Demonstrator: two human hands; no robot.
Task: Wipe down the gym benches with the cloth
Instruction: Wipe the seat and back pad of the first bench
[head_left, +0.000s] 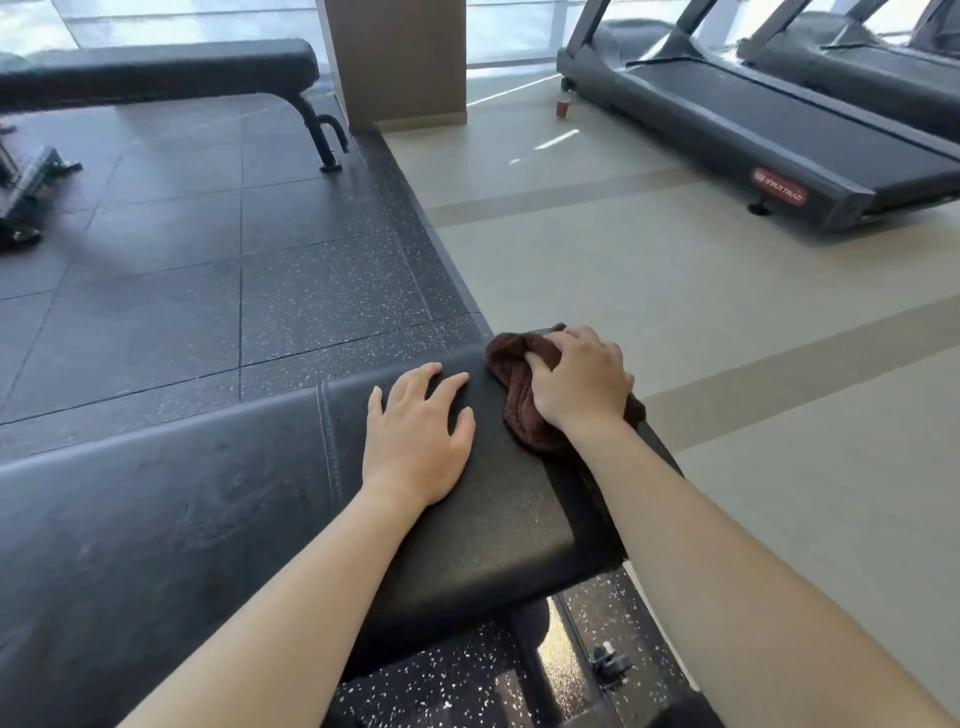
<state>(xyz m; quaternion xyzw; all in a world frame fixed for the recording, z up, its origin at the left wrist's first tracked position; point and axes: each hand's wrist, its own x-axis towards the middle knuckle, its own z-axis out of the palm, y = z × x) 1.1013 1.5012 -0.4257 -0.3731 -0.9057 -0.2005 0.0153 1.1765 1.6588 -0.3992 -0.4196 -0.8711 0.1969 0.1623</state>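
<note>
Right hand (582, 382) clutching brown cloth (519, 410) on bench pad (467, 519), left hand (415, 441) flat, fingers spread, beside it

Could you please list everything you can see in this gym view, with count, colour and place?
near bench: one, black, foreground, under both hands
cloth: one, dark brown, bunched on the bench's far right end
far bench: one, black, upper left on the dark mat
treadmills: two, dark grey, upper right
cup: one, red, on the floor by the nearer treadmill
pillar: one, brown, top centre
left hand: flat on the bench
right hand: gripping the cloth
</note>
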